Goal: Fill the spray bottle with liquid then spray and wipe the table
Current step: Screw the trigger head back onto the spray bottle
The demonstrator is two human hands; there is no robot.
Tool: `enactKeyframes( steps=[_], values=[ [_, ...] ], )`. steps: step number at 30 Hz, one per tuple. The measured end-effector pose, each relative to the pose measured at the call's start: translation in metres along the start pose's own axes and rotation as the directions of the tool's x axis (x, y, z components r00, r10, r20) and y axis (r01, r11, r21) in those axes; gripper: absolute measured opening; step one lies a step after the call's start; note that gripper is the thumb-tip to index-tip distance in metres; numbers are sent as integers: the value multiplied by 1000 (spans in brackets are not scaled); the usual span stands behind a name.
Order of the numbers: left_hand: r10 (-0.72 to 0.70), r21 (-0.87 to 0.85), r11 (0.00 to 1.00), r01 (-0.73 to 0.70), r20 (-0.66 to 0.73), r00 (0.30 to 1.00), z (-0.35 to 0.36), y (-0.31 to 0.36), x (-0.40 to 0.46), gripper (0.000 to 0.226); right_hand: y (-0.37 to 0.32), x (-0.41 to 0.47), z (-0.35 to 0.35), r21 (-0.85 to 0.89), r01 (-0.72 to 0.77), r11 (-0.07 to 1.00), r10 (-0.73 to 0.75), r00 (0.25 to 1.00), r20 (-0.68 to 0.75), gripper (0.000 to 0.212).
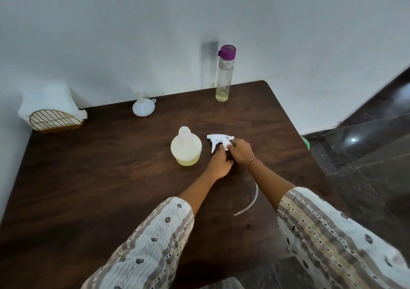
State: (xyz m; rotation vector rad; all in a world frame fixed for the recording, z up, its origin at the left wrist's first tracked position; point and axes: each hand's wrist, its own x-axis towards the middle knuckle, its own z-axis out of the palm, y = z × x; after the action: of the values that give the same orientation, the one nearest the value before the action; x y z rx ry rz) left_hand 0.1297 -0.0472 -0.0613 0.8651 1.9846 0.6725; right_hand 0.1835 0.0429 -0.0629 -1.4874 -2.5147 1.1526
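The white spray trigger head (pixel 218 140) lies off the bottle, near the middle of the dark wooden table (pixel 111 177). My right hand (pixel 240 153) grips its collar from the right. My left hand (pixel 220 163) pinches it from below. Its clear dip tube (pixel 249 202) curves back toward me across the table. The round translucent spray bottle (pixel 186 147) stands open just left of the trigger head, with yellowish liquid in its bottom part. A tall clear bottle (pixel 224 75) with a purple cap stands at the back, a little yellowish liquid left in it.
A white funnel (pixel 143 106) rests upside down near the back wall. A gold wire holder with white napkins (pixel 53 111) stands at the back left corner. Dark tiled floor (pixel 366 155) lies beyond the table's right edge, with a green object (pixel 305 142) peeking out there.
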Motion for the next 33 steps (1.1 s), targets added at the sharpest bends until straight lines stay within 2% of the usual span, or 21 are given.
enactKeyframes(
  steps=[4,9,12,14,18,22,27,30,33],
  values=[
    [50,-60,997,-51,-14,999,2,6,-2,55,-3,3,2,97,-53,994,55,998,-12,25],
    [120,-78,988,-131,-131,984,-8,13,-15,48,-3,6,-9,385,-113,916,178,974,-137,20],
    [124,-94,985,-145,-202,971,-23,27,-23,46,-13,5,-26,550,-147,822,211,976,-54,16],
    [146,-126,976,-178,-232,962,-33,36,-29,43,-23,2,-38,638,-126,759,174,985,-13,20],
    [208,-153,955,-255,-271,940,-53,51,-42,40,-45,-4,-62,638,-39,769,80,996,-36,22],
    [304,-30,941,-337,-358,883,-77,50,-50,37,-72,-12,-79,738,-27,675,29,1000,11,17],
    [396,134,916,-378,-452,799,-111,40,-61,36,-101,-15,-88,831,-8,557,48,999,-23,11],
    [363,128,928,-349,-517,775,-128,24,-65,37,-118,-17,-93,897,9,441,83,995,-50,23],
    [247,34,963,-269,-516,820,-139,0,-67,41,-132,-17,-103,932,28,361,150,985,-87,10]
  ],
)
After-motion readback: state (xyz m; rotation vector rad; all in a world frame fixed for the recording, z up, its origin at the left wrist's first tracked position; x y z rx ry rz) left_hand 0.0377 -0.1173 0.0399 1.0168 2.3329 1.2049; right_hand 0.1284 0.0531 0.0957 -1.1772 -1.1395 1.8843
